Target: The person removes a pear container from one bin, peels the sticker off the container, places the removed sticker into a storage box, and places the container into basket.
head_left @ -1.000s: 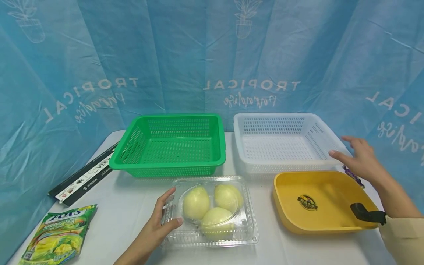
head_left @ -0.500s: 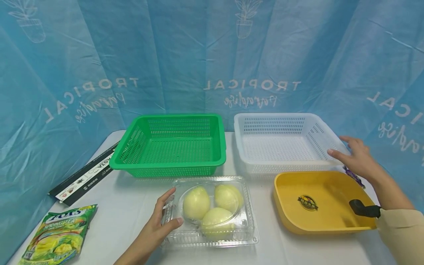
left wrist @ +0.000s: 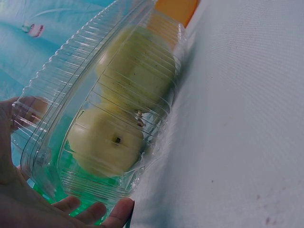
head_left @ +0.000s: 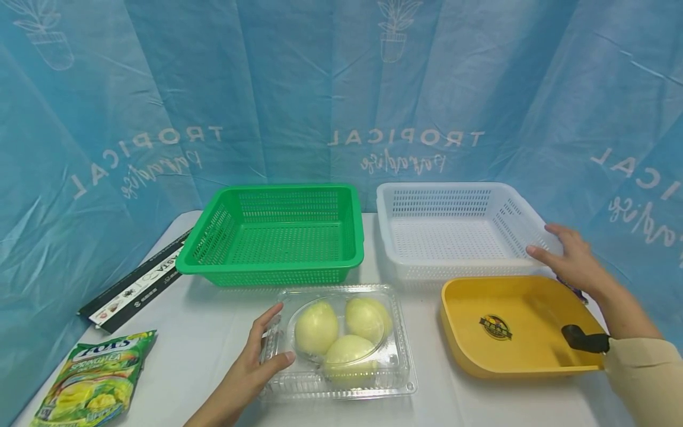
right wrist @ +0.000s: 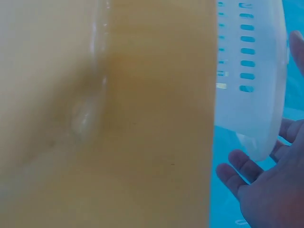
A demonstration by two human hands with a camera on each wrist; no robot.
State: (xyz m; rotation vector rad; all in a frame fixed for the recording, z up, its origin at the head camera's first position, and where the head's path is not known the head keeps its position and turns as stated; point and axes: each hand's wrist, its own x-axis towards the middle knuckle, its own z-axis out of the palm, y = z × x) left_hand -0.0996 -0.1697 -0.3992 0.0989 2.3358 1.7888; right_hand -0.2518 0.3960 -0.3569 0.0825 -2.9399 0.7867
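Note:
A clear plastic clamshell container [head_left: 397,356] lies on the table with three round, pale yellow-green fruits [head_left: 316,327] inside; one shows its stem hollow in the left wrist view. My left hand [head_left: 251,359] grips the container's left end, thumb over the near part, fingers along the side. At the right, my right hand [head_left: 573,261] hovers by the right front corner of a white slotted basket [head_left: 453,268], thumb and fingers spread, holding nothing. The right wrist view has several fingers [right wrist: 244,164] just beside that corner.
A green basket [head_left: 277,276] stands at the back left. The yellow tray [head_left: 512,362] sits below my right forearm. A black-and-white pasta box [head_left: 139,290] and a green Fox's candy bag [head_left: 96,379] lie left. A purple wrapper [head_left: 578,293] is partly hidden behind the right hand.
My right hand has shifted slightly left and down toward the white basket's corner, covering more of the purple wrapper. The left hand and the container have stayed put.

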